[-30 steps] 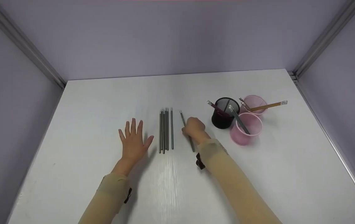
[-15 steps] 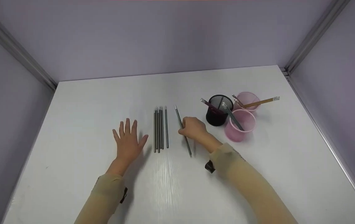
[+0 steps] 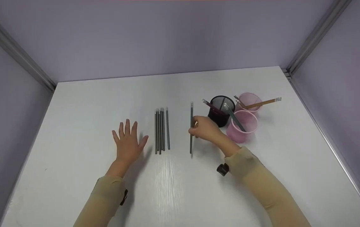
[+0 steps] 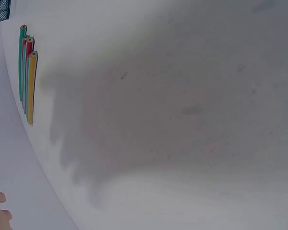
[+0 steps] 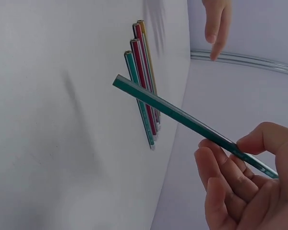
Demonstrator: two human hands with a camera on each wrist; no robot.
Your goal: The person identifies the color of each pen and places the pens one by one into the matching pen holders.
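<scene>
Your right hand [image 3: 206,129] pinches a slim green pencil [image 3: 191,126], lifted just right of the row of pencils [image 3: 161,130] lying on the smooth white worktop [image 3: 180,189]. Its long axis runs parallel to theirs. Your left hand [image 3: 127,143] rests flat and spread, left of the row, holding nothing.

we see a white table [image 3: 72,126] with a smooth, slightly glossy laminate face that carries a faint wood-grain sheen near its middle. the pencil [image 3: 191,126] we hold looks like painted wood with a satin green coat, and the row of pencils [image 3: 161,130] shows the same lacquered finish in green, red and yellow. the black cup [image 3: 219,110] looks like matt metal mesh; the pink cups [image 3: 241,129] look like fine mesh too. our sleeves [image 3: 262,186] are soft matt cloth.
</scene>
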